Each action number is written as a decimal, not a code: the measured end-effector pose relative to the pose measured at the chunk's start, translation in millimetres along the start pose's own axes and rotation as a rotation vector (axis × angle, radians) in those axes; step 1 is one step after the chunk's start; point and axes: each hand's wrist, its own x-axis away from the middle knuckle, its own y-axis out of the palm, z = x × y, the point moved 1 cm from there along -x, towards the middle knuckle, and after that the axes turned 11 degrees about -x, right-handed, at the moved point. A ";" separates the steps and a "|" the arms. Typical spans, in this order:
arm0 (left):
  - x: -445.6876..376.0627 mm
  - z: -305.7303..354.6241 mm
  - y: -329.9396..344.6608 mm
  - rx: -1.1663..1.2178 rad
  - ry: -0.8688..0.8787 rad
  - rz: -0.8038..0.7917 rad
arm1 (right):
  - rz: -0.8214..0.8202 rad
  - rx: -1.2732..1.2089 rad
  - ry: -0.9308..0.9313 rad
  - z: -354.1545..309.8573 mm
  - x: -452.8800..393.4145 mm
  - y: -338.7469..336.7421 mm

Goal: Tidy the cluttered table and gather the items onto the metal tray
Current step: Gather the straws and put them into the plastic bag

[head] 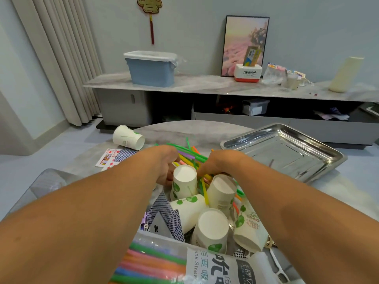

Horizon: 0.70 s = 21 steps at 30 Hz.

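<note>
Both forearms reach fwd over a round marble table (205, 128). Left hand (164, 162) is at the pile of loose coloured straws (189, 153), fingers curled down beside an upturned paper cup (184, 182); whether it grips straws or the cup can't be told. Right hand (222, 161) is also on the straws, fingers curled downward into the pile; actual grip not visible. Metal tray (287, 149) sits at the table's far right, near the right hand, not touching it. Four more paper cups w/ green leaf print cluster between the forearms, some bottom-up, some on their sides. One further cup (128, 137) lies on its side at far left, well apart. Playing cards (110, 156) lie beside it; more cards (166, 218) lie under the cup cluster. A straw pkg (184, 265) is at the near edge.
</note>
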 end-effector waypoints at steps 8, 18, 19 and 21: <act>-7.0 -0.2 8.0 -0.019 -0.011 -0.129 | 0.049 0.100 -0.125 -8.2 -12.5 15.9; -6.3 -3.3 14.2 -0.042 0.043 -0.086 | 0.236 0.166 -0.195 -6.5 -8.1 14.7; -6.5 -3.9 13.4 -0.055 0.051 -0.065 | 0.281 0.145 -0.191 -4.1 -8.2 11.8; -4.6 -5.5 12.8 -0.092 0.063 -0.014 | 0.346 0.109 -0.169 3.4 -8.2 6.2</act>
